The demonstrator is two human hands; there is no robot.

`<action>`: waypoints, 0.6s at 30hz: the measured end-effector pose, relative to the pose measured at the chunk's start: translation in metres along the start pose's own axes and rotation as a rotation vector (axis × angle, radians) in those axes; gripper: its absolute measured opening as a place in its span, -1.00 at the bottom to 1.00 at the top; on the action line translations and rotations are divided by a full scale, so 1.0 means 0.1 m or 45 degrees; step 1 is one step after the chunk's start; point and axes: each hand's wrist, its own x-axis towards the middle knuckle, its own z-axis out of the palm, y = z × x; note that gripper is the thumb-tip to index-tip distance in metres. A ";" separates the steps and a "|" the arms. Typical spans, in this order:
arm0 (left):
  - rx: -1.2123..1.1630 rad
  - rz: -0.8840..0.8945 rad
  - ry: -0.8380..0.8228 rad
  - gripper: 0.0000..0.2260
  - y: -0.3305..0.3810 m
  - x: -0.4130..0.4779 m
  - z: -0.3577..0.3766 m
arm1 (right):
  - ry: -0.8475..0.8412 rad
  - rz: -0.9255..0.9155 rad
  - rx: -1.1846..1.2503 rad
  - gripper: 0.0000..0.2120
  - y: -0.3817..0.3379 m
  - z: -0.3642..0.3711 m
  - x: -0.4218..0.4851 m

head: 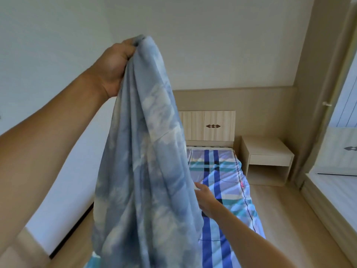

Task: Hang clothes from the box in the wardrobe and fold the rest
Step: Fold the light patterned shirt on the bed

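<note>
A large blue garment with a pale cloud-like print [146, 151] hangs in long folds in front of me, above the bed. My left hand [114, 68] is raised high and grips its bunched top edge. Lower down, my right hand [204, 198] reaches in from the right and touches the garment's right edge; its fingers are partly hidden behind the cloth, so I cannot tell whether they pinch it. The box and the wardrobe's hanging space are out of view.
Under the garment lies a bed with a blue, teal and white checked sheet [224, 180] and a pale wooden headboard [208, 125]. A light wood bedside table [268, 159] stands to its right. A wardrobe door [340, 147] is at the far right. Wooden floor runs alongside the bed.
</note>
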 end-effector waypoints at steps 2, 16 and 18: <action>0.106 -0.070 -0.035 -0.51 -0.03 -0.01 -0.12 | 0.012 0.004 0.085 -0.70 -0.17 -0.07 -0.01; 0.910 -0.509 0.253 -0.73 -0.93 -0.17 -0.82 | 0.167 -0.795 0.014 -0.77 -2.82 -0.41 -0.94; 1.016 -0.436 0.309 -0.82 -0.95 -0.15 -0.67 | 0.218 -0.847 0.032 -0.81 -3.04 -0.33 -1.08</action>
